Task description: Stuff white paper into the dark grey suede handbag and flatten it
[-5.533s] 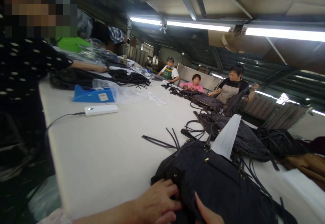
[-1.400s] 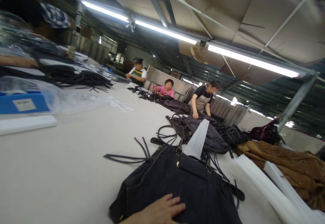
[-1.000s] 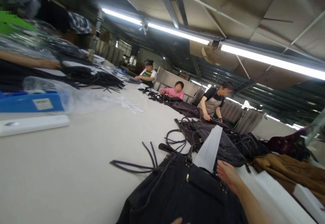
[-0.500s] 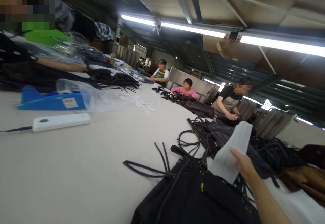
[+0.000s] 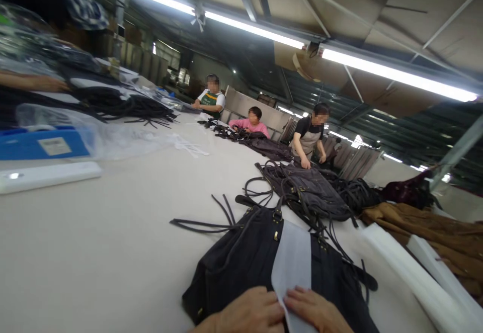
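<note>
The long white table [image 5: 113,232] runs far away from our fingers, and co-workers [image 5: 309,134] stand at its far side, well apart from us. On the table, directly under our fingers, lies the dark bag [image 5: 241,262], flat on its side, with its straps [image 5: 211,222] spread out beyond the fingertips. We judge that the bag is soft and floppy, with some weight, so it is better held by the body or by the strap rings than by one corner. Over the bag, from our fingertips away toward its top, lies the white sheet [image 5: 292,262]. It looks thin, light and easy to crease, so we would take it at an edge with flat fingers.

Our left hand [image 5: 251,315] and right hand [image 5: 315,315] rest side by side, fingers flat and close together, pressing the near end of the sheet onto the bag; nothing is pinched. We cannot see inside the bag. Far left of our fingers, a clear plastic bag [image 5: 113,139] lies near a blue box [image 5: 41,144], and its contents are not clear to us.
</note>
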A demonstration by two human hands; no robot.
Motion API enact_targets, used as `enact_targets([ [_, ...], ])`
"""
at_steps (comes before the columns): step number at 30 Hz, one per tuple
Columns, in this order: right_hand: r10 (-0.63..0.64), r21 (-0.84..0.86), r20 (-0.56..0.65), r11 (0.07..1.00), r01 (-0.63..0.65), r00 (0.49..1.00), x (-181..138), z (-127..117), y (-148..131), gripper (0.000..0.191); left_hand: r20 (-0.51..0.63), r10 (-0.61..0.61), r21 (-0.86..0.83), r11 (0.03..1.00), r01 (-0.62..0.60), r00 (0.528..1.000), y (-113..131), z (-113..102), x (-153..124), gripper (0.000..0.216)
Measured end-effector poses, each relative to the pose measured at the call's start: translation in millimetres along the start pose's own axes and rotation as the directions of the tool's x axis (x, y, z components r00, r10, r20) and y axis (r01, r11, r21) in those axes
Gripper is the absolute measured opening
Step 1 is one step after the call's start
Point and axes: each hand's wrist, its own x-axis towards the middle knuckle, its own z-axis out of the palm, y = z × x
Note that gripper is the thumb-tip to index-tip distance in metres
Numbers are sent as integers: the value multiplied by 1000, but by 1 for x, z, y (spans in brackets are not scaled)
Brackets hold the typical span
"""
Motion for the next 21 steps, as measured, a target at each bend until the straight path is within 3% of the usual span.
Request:
enact_targets([
  [3,-119,-356,-16,928,105,993,5,20,-2,48,-125,-41,17,999,44,991,3,-10,-3,6],
  [6,-200,-545,-56,827,139,978,8,30,-8,45,-163,-45,12,999,47,986,1,-7,-4,17],
  [9,-168,-558,-47,822,114,985,6,33,-21,47,-23,-17,2,1000,17,1000,-1,-1,-2,5],
  [14,-22,-520,-72,854,-19,997,-6,49,-40,63,108,-37,-34,999,40,993,0,2,-4,21],
  [17,-136,-561,-144,827,32,980,-17,55,-50,68,151,-46,-61,997,55,988,4,-5,-9,21],
  [21,-345,-635,-222,761,133,912,-32,49,-63,41,196,-22,-93,995,41,980,6,-19,-18,20],
])
